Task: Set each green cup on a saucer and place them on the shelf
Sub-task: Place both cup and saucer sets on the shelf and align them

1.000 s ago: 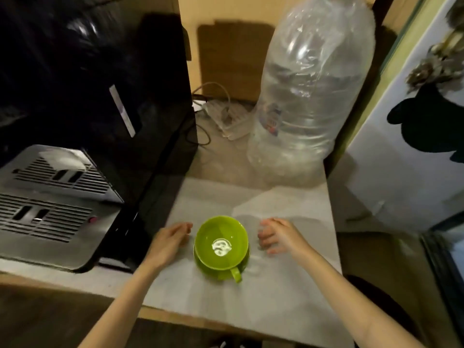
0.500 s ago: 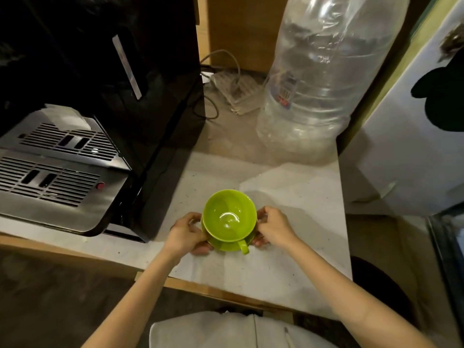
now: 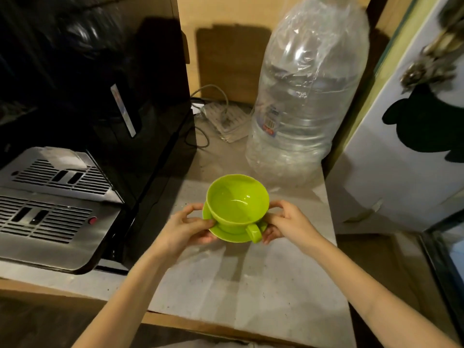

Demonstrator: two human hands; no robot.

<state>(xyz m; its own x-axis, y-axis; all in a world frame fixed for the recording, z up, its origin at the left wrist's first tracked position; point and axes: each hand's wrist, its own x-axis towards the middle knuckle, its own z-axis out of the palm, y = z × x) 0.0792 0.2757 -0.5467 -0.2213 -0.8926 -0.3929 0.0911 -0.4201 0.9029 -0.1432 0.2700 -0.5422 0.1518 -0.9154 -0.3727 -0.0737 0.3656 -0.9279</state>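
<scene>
A bright green cup (image 3: 237, 199) stands upright on a matching green saucer (image 3: 227, 236), its handle turned toward me. Both are held up above the pale counter (image 3: 251, 285). My left hand (image 3: 187, 227) grips the saucer's left rim, thumb on top. At the right rim, my right hand (image 3: 285, 222) pinches the saucer with the fingers curled beneath. The cup looks empty inside. No shelf shows in the head view.
A black coffee machine (image 3: 100, 109) with a metal drip grille (image 3: 47, 204) fills the left. A large clear water bottle (image 3: 306, 96) stands at the back right, with a power strip and cables (image 3: 223, 119) behind. A white panel (image 3: 406, 159) bounds the right side.
One second ago both hands lay open beside the cup and saucer on the counter. They closed on the saucer's rim, and now cup and saucer are lifted off the surface.
</scene>
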